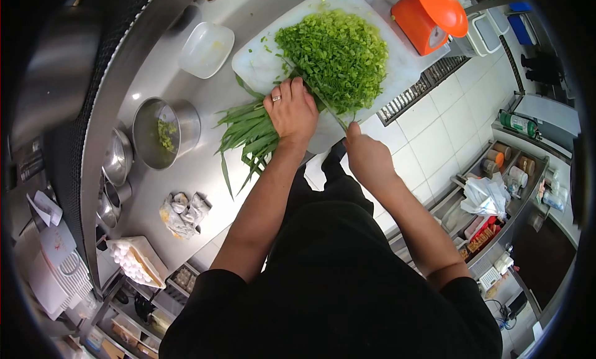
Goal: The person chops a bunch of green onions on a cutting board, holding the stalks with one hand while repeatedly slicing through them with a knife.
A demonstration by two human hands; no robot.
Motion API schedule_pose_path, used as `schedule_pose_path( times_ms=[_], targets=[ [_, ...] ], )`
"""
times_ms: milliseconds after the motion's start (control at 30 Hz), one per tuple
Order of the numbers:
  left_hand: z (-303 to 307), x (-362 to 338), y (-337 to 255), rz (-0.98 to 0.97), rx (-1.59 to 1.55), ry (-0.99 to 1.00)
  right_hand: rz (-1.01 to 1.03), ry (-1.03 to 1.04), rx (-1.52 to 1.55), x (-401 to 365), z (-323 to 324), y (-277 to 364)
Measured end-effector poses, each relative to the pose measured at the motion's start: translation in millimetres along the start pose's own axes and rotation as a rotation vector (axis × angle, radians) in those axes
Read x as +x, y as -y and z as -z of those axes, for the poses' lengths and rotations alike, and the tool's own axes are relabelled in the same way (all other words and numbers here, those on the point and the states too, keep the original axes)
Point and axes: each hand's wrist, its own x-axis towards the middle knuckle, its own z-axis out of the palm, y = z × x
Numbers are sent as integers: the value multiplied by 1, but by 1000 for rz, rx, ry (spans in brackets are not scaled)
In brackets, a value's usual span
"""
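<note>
My left hand (pixel 293 110), with a ring on one finger, is closed over a bunch of long green scallion leaves (pixel 249 130) at the near edge of a white cutting board (pixel 251 62). Their tips hang out to the left, past the board. In my right hand (pixel 371 159) is a knife (pixel 333 113), gripped by its handle. Its blade slants up and left, between my left fingers and a big heap of chopped scallions (pixel 335 58). The blade's far end lies by the cut greens, and my right fingers hide most of the handle.
Left of the board are a white plastic container (pixel 208 50), a steel pot (pixel 187 128) with some chopped greens and a crumpled cloth (pixel 185 214). An orange kitchen scale (pixel 424 25) stands right. Eggs (pixel 129 261) fill a tray at lower left. Shelves (pixel 490 235) hold jars at right.
</note>
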Motion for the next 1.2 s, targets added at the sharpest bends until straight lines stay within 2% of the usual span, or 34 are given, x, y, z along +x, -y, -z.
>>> schedule_pose_path(
  times_ms=[167, 300, 400, 500, 633, 733, 933, 1067, 1200],
  targets=[
    [0, 0, 2, 0, -31, -31, 41, -34, 52, 71, -19, 2],
    [-1, 0, 2, -2, -80, -71, 103, -41, 28, 71, 11, 4],
    [-1, -3, 2, 15, -71, -73, 83, -35, 3, 34, 37, 13],
    [-2, -3, 2, 22, -64, -78, 97, -69, -37, -3, 40, 11],
    [-1, -2, 2, 17, -56, -70, 37, -12, -33, -34, 34, 7],
    [0, -1, 2, 13, -92, -46, -45, 91, -32, -27, 27, 10],
    [-2, -1, 4, 8, -118, -57, 8, 7, 97, 50, -26, 5],
    [1, 0, 2, 26, -141, -57, 40, -6, 91, 67, -9, 12],
    [-3, -4, 7, 17, -138, -108, 49, 25, 38, 31, 31, 21]
  ],
)
